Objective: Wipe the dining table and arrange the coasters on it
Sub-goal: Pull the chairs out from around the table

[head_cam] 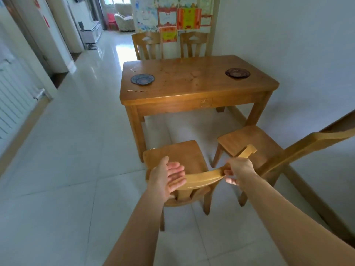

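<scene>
Right hand (237, 170): fingers curled round the top rail of the near chair (184, 160), forearm extended forward. Left hand (166, 177): fingers straight and relaxed, palm facing the rail's left end, apparently touching it. Beyond, the table (192, 87) carries blue coasters (142, 79) at left and dark coasters (237, 73) at right.
</scene>
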### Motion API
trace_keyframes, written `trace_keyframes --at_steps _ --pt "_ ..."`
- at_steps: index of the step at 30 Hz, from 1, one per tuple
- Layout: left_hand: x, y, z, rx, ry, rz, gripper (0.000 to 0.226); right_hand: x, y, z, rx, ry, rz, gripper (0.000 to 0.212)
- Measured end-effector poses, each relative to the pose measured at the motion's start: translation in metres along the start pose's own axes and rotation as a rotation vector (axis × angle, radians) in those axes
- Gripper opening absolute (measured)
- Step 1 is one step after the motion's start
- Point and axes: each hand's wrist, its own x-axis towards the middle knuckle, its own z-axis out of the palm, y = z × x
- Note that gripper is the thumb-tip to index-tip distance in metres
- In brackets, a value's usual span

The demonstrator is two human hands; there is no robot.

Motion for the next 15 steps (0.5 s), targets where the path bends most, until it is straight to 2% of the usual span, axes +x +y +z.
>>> trace_keyframes --at_steps 3,5,11,15 --pt "-0.004 -0.024 -0.003 0.171 -0.037 -0.127 0.070 0.014 0.008 -0.012 0.069 -0.002 0.050 0.023" --pt "0.002 -0.036 -0.003 0.241 -0.048 -0.201 0.081 0.024 0.012 -0.014 0.118 -0.031 0.095 0.031" --pt "0.035 -0.036 0.018 -0.101 0.201 -0.133 0.078 0.061 0.017 -0.013 0.289 -0.141 0.270 0.058" --pt "0.057 -0.039 0.020 -0.195 0.288 -0.155 0.061 0.079 0.015 -0.007 0.283 -0.196 0.335 0.056"
